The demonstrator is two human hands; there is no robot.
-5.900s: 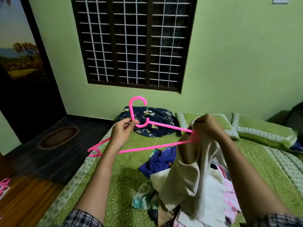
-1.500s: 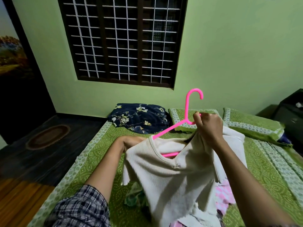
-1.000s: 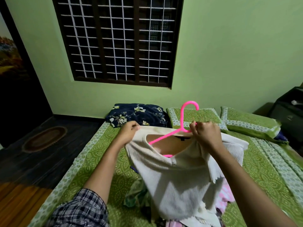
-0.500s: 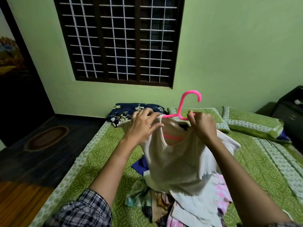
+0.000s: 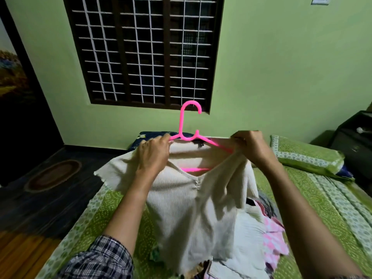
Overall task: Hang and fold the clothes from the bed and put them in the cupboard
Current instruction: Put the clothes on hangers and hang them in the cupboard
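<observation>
A cream top (image 5: 191, 208) is pinched at either shoulder over a pink hanger (image 5: 182, 121) by the left hand (image 5: 154, 156) and the right hand (image 5: 253, 146), the hook upright between both grips.

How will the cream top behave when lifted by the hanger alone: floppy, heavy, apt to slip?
Probably floppy: the top sags in folds below the left hand and right hand. Likely light: the thin hanger shows no visible bend. It may slip at the right, where fabric is bunched in the right hand rather than seated over the hanger's arm.
</observation>
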